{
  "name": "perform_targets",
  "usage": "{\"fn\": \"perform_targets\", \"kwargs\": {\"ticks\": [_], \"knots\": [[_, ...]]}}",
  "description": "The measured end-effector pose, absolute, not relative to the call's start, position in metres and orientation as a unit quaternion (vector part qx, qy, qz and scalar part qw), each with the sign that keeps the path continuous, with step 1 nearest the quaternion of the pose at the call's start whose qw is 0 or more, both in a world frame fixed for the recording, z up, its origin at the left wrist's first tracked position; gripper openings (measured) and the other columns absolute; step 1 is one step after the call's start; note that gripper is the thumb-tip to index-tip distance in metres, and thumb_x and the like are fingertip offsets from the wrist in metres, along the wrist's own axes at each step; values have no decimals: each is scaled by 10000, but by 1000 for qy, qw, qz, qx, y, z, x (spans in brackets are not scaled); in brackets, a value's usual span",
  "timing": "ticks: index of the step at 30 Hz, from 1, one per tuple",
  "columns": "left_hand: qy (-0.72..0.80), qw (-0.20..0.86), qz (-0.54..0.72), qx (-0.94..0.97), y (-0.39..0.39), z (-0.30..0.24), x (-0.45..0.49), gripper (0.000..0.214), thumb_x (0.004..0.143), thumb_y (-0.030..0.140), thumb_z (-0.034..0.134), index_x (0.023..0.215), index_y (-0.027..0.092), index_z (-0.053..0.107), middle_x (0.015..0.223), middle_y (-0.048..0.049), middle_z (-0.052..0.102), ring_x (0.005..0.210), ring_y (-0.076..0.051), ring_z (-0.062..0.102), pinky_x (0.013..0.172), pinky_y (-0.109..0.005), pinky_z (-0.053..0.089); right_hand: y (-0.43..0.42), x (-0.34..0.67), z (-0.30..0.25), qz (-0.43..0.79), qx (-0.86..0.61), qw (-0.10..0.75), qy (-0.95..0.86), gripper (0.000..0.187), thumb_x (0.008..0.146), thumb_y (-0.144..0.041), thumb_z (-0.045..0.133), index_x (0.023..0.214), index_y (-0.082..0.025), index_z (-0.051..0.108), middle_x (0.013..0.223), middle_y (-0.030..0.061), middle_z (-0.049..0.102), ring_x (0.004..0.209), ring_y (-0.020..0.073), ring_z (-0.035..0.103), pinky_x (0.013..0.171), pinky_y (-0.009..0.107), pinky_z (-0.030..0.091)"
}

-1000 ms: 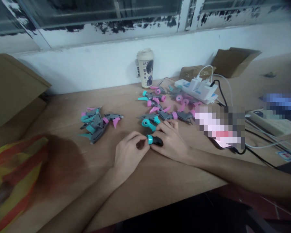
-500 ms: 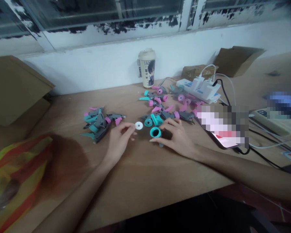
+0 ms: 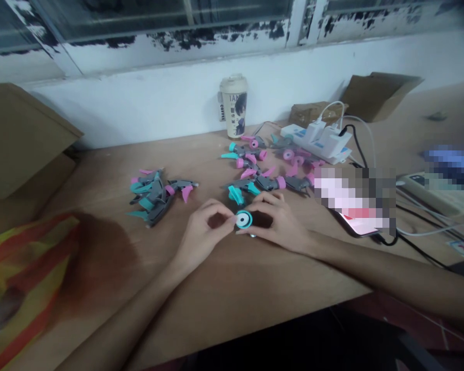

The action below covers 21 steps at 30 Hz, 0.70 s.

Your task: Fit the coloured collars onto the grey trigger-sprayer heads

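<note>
Between the fingers and thumb of my right hand (image 3: 280, 222) is a spray trigger head (image 3: 249, 213), its teal collar turned toward me. My left hand (image 3: 212, 224) pinches a white washer (image 3: 243, 220) with a dark centre hole. The washer sits at the mouth of the teal collar; how deep it lies I cannot tell. Just beyond my hands lie several grey, teal and pink spray trigger heads (image 3: 268, 183). Another small pile of spray trigger heads (image 3: 154, 198) rests to the left of my left hand.
A lidded coffee cup (image 3: 234, 108) stands against the wall. On the right are a power strip (image 3: 313, 141) with chargers and cables, and a phone (image 3: 358, 219). Cardboard boxes (image 3: 23, 139) and a red-and-yellow striped bag (image 3: 27, 273) occupy the left side. The table's front edge runs close below.
My left hand has moved right and slightly down, bringing the white washer from beside the teal collar to its mouth. My right hand has shifted slightly, still holding the spray trigger head.
</note>
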<state>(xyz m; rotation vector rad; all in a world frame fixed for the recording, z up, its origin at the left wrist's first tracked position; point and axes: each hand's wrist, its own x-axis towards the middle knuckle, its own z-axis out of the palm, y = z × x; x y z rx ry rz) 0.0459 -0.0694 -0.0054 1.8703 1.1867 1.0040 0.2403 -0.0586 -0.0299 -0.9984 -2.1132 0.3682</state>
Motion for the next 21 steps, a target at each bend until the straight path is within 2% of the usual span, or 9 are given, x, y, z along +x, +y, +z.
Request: {"fn": "perform_targets", "kwargs": {"ticks": [4, 7, 11, 17, 21], "knots": [[461, 198, 376, 779, -74, -6, 50, 111, 766, 195, 616, 679, 165, 554, 739, 17, 512, 610, -80, 509, 541, -198, 439, -59, 242, -31, 135, -378, 377, -835, 272, 766, -428, 653, 928, -210, 654, 895, 29, 591, 927, 178, 549, 864, 374, 319], [450, 124, 391, 793, -77, -5, 52, 115, 740, 156, 633, 688, 162, 531, 729, 25, 495, 576, -64, 495, 528, -180, 442, -58, 242, -32, 131, -375, 371, -840, 265, 785, -429, 632, 955, -227, 658, 894, 24, 596, 921, 177, 552, 867, 375, 313], [410, 82, 378, 826, -79, -6, 52, 40, 769, 139, 596, 777, 173, 576, 776, 14, 500, 585, -60, 512, 558, -185, 469, -58, 243, -34, 119, -371, 375, -841, 268, 780, -443, 633, 943, -233, 668, 888, 26, 595, 921, 179, 547, 869, 378, 304], [386, -1, 346, 855, -85, -4, 50, 85, 772, 192, 600, 855, 191, 621, 831, -18, 538, 686, -110, 561, 578, -218, 485, -59, 245, -32, 72, -330, 412, -846, 273, 788, -488, 599, 843, -232, 676, 777, 1, 573, 808, 153, 539, 903, 388, 299], [392, -15, 340, 855, -85, -4, 49, 103, 788, 200, 591, 878, 196, 641, 818, -21, 566, 707, -116, 582, 580, -209, 489, -60, 245, -31, 56, -328, 426, -841, 256, 797, -451, 604, 762, -202, 649, 752, 7, 589, 790, 156, 542, 904, 382, 313]]}}
